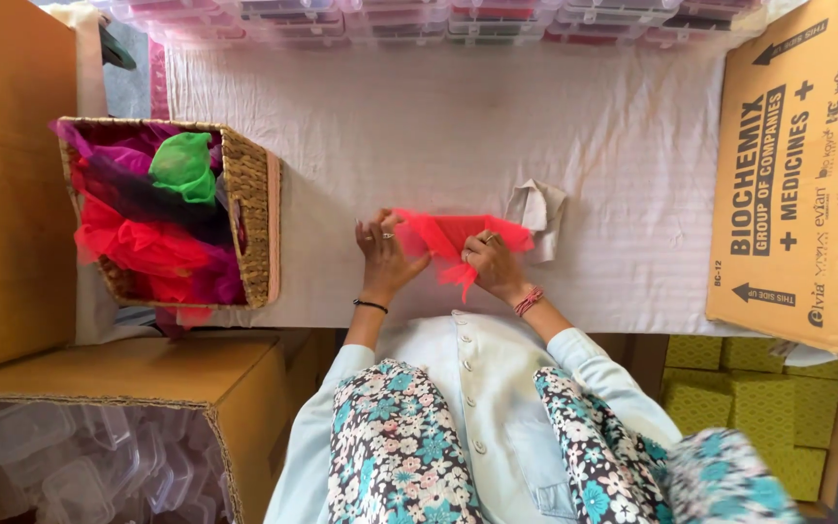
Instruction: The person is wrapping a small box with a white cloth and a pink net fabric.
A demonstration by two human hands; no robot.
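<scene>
The person is working a piece of red net fabric (453,238) at the centre of the frame, on the white cloth covering the tabletop (535,126). The left hand (383,257) is lying mostly flat with fingers spread, its fingertips pressing the fabric's left edge down. The right hand (493,264) is pinching the lower right part of the net, where a corner is trailing toward the tabletop's near edge. This looks like the folding or flattening step, with the piece partly doubled over but not yet neat. Completing the fold would seem to call for the right grip to be carrying its edge across while the left is keeping the net pinned (it is light stuff and looks apt to spring back). Just right of the fabric a small crumpled white cloth (537,212) is lying. At middle left a wicker basket (252,209) is holding more net pieces in red, purple and green (182,165).
</scene>
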